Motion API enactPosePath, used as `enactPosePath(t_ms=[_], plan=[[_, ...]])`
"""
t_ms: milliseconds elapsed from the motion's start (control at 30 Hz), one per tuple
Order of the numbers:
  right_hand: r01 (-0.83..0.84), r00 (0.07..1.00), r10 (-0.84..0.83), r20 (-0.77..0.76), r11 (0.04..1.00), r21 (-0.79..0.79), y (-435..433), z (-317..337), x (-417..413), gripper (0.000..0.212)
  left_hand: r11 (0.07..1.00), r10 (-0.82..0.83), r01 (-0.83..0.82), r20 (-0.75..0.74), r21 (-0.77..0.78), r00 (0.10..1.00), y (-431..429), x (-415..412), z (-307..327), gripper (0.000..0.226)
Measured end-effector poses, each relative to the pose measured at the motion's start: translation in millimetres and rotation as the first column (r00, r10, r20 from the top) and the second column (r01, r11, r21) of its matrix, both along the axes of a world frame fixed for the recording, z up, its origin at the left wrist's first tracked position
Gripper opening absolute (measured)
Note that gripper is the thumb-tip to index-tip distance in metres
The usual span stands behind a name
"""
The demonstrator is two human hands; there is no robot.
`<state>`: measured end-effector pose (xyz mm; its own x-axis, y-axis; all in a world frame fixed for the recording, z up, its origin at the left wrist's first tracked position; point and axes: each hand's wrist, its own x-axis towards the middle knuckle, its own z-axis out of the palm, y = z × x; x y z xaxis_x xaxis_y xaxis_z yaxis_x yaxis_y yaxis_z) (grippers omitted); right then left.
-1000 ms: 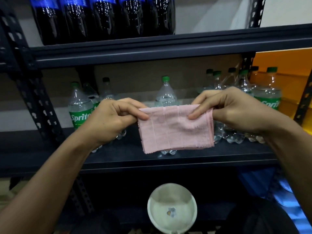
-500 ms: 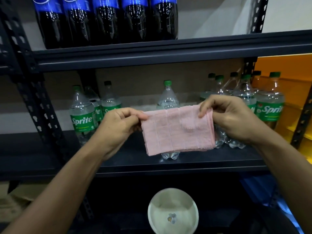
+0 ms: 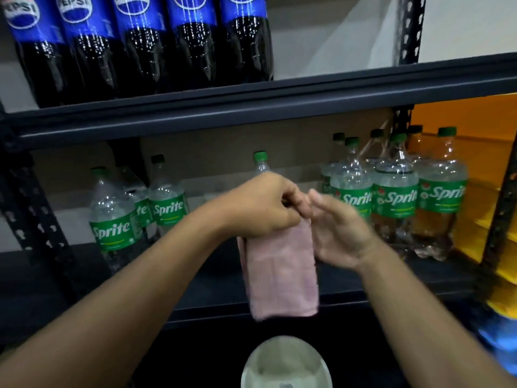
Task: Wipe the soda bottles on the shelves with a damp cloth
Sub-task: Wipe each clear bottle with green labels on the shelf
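A pink cloth point(image 3: 281, 275) hangs folded in front of the middle shelf, pinched at its top by my left hand point(image 3: 260, 205). My right hand point(image 3: 340, 231) is beside it, fingers straight, palm against the cloth's right edge. Behind the hands stands a single Sprite bottle point(image 3: 260, 163), mostly hidden, only its green cap and neck showing. More Sprite bottles stand at the left point(image 3: 112, 219) and in a group at the right point(image 3: 394, 197). Several Pepsi bottles point(image 3: 140, 46) line the upper shelf.
The dark metal shelf point(image 3: 251, 107) has perforated uprights at left point(image 3: 33, 219) and right point(image 3: 408, 26). A white bowl point(image 3: 285, 365) sits below, under the cloth. Yellow-orange surfaces point(image 3: 475, 163) lie to the right of the rack.
The cloth was held spread wide between both hands. My hands have come together, folding it in half; it now hangs narrow from my left hand, and my right hand has let go.
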<state>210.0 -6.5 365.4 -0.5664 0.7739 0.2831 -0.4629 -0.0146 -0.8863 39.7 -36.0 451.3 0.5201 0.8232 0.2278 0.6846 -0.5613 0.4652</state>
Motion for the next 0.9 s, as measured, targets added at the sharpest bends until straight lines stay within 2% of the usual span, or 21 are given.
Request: enactPosePath(t_ms=[67, 133, 200, 267, 300, 333, 400, 467, 500, 533, 567, 633, 700, 733, 767, 833, 900], plan=[[-0.028, 0.993, 0.021, -0.119, 0.998, -0.055, 5, -12, -20, 0.060, 0.998, 0.033, -0.032, -0.021, 0.050, 0.999, 11, 7, 10, 0.023], [-0.034, 0.989, 0.014, -0.146, 0.991, -0.130, 7, -24, -28, 0.066, 0.995, 0.076, -0.077, 0.019, 0.069, 0.997, 26, 2, 16, 0.027], [-0.009, 0.995, -0.013, -0.104, 0.977, -0.213, 10, -33, -30, 0.068, 0.993, 0.095, -0.098, 0.052, 0.059, 0.994, 39, -8, 17, 0.031], [0.030, 0.994, -0.056, -0.089, 0.963, -0.268, 11, -38, -31, 0.053, 0.995, 0.083, -0.090, 0.157, 0.037, 0.984, 51, -20, 11, 0.033], [0.074, 0.991, -0.102, -0.082, 0.955, -0.287, 10, -35, -30, 0.048, 0.995, 0.075, -0.089, 0.271, 0.039, 0.960, 58, -26, 5, 0.032], [0.125, 0.984, -0.155, -0.082, 0.948, -0.292, 9, -31, -28, 0.046, 0.992, 0.071, -0.108, 0.432, 0.061, 0.899, 66, -33, -2, 0.028], [0.275, 0.949, -0.304, -0.086, 0.928, -0.250, 9, -16, -20, 0.041, 0.978, 0.102, -0.204, 0.758, 0.041, 0.644, 86, -47, -16, 0.017], [0.498, 0.862, -0.507, -0.035, 0.857, -0.132, 5, 2, -15, 0.028, 0.959, 0.223, -0.251, 0.902, -0.134, 0.370, 105, -56, -36, 0.016], [0.606, 0.794, -0.608, 0.001, 0.792, -0.074, 6, 7, -18, 0.026, 0.941, 0.301, -0.247, 0.906, -0.231, 0.298, 116, -58, -50, 0.018], [0.688, 0.724, -0.688, 0.045, 0.725, 0.020, 6, 10, -23, 0.031, 0.920, 0.372, -0.231, 0.888, -0.315, 0.271, 126, -58, -64, 0.022], [0.736, 0.643, -0.757, 0.118, 0.653, 0.180, 8, 11, -34, 0.044, 0.901, 0.426, -0.211, 0.863, -0.378, 0.272, 134, -55, -78, 0.028], [0.664, 0.490, -0.837, 0.245, 0.540, 0.517, 15, 0, -60, 0.066, 0.881, 0.472, -0.137, 0.829, -0.452, 0.300, 146, -42, -98, 0.046], [0.511, 0.355, -0.888, 0.292, 0.446, 0.735, 36, -28, -80, 0.071, 0.861, 0.492, -0.044, 0.808, -0.507, 0.325, 148, -27, -103, 0.063], [0.427, 0.271, -0.929, 0.254, 0.352, 0.833, 49, -43, -84, 0.070, 0.856, 0.480, 0.011, 0.804, -0.516, 0.349, 147, -20, -103, 0.067], [0.363, 0.201, -0.964, 0.176, 0.240, 0.901, 61, -50, -86, 0.067, 0.866, 0.441, 0.061, 0.815, -0.497, 0.376, 150, -17, -105, 0.068], [0.309, 0.127, -0.992, 0.005, 0.044, 0.950, 82, -47, -80, 0.062, 0.893, 0.371, 0.099, 0.843, -0.439, 0.390, 152, -12, -106, 0.064], [0.308, 0.091, -0.995, -0.032, -0.003, 0.952, 96, -23, -77, 0.060, 0.913, 0.349, 0.075, 0.864, -0.400, 0.362, 155, -10, -106, 0.056]])
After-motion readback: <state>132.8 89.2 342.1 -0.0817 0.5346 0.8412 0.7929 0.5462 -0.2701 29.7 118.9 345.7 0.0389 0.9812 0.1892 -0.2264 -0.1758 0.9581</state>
